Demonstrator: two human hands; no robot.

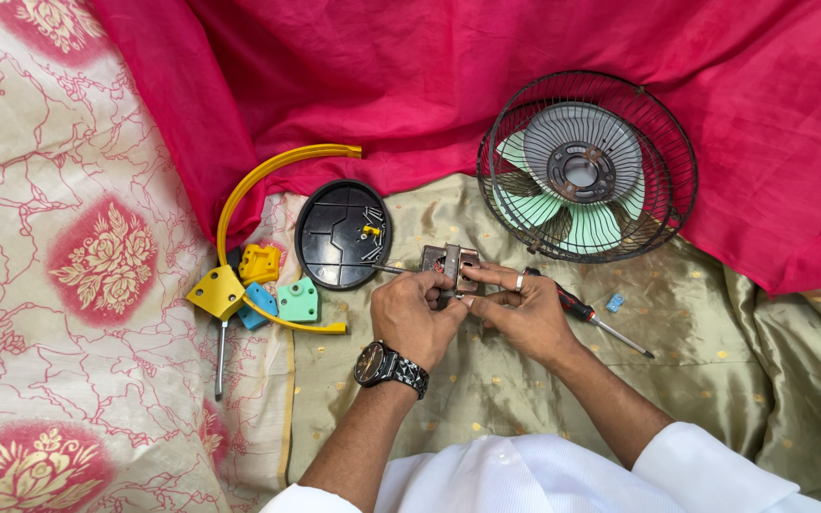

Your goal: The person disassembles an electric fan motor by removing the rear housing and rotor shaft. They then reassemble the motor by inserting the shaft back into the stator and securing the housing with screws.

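1. Both hands, left hand (417, 316) and right hand (523, 313), pinch a small rusty motor block (449, 269), grip closed on it, above the olive cloth (486, 380).
2. A slip could drop it onto the cloth.
3. Loose screws in the black cover (330, 237) could scatter if nudged.
4. The red-handled screwdriver (589, 317) beside the right wrist might roll.

Floral cream cloth (59, 285), crimson drape (410, 76), olive fabric (525, 408)

Open olive-gold cloth (486, 399) lies free below and between the forearms. Leftward, the yellow curved plastic arc (268, 176), coloured plastic blocks (258, 285) and black oval plastic base plate (342, 234) (screws lying inside it) crowd the way. To the right, the black wire-caged fan with pale green blades (586, 166) and a red-handled screwdriver (589, 316) block passage.
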